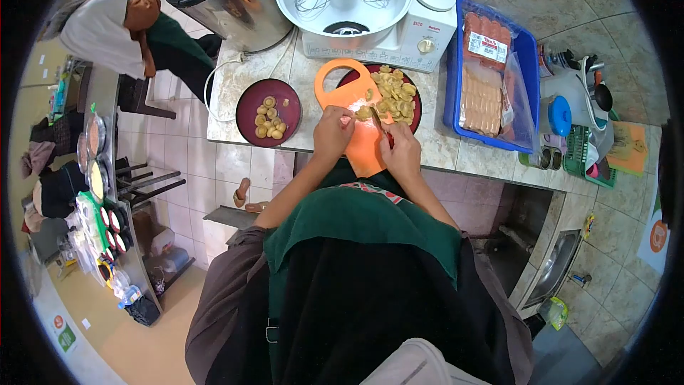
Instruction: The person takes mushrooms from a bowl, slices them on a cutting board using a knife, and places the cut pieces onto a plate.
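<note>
Two-Handed Working Layout

The orange cutting board [365, 155] is laid so that it overlaps a dark red plate [418, 110] of mushroom slices [395, 93], presumably to shorten their transfer. Over the board, a knife [377, 120] is gripped by the closed right hand [404, 150], its blade pointed away. The left hand [332, 134] is partly curled at the board's left side, apparently for steadying; whether anything is pinched cannot be told. Whole mushrooms [271, 130] are kept on a second plate [246, 105] leftward, likely for easy reach.

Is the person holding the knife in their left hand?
No, the right hand grips the knife, its blade over the orange board.
</note>
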Tool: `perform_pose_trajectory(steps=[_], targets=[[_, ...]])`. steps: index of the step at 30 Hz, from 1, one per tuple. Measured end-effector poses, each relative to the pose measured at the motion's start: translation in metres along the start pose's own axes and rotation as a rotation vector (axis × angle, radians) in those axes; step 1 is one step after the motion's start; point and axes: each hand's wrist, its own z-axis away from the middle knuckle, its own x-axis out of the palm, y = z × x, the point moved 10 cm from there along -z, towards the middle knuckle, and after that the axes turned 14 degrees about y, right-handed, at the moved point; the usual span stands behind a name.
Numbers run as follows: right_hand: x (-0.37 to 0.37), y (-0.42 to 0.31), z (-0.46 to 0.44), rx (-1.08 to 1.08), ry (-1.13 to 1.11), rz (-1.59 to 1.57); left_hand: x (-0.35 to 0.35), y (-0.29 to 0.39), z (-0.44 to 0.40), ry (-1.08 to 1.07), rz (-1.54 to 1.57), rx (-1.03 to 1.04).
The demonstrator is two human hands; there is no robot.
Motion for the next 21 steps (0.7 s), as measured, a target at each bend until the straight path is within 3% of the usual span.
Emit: perform_pose_trajectory(steps=[4, 8, 12, 13, 16, 19, 21], targets=[[0.001, -0.005, 0.001, -0.021, -0.002, -0.010, -0.002, -0.010, -0.006, -0.007, -0.045, -0.062], [0.023, -0.020, 0.007, -0.133, -0.041, -0.054, -0.012, -0.002, -0.018, 0.131, 0.067, 0.103], [0.057, -0.010, 0.007, -0.167, -0.146, 0.102, -0.076, 0.014, -0.047, 0.285, -0.004, 0.129], [0.051, -0.011, 0.002, -0.178, -0.079, 0.105, -0.096, 0.007, -0.055, 0.351, -0.027, 0.121], [0.036, -0.003, -0.006, -0.161, -0.008, 0.103, -0.138, -0.035, -0.071, 0.416, -0.457, 0.008], [0.027, -0.001, -0.005, -0.093, -0.044, 0.082, -0.117, -0.095, -0.072, 0.189, -0.835, 0.055], [0.024, -0.002, -0.007, -0.059, -0.050, 0.066, -0.102, -0.112, -0.078, 0.091, -0.852, 0.072]])
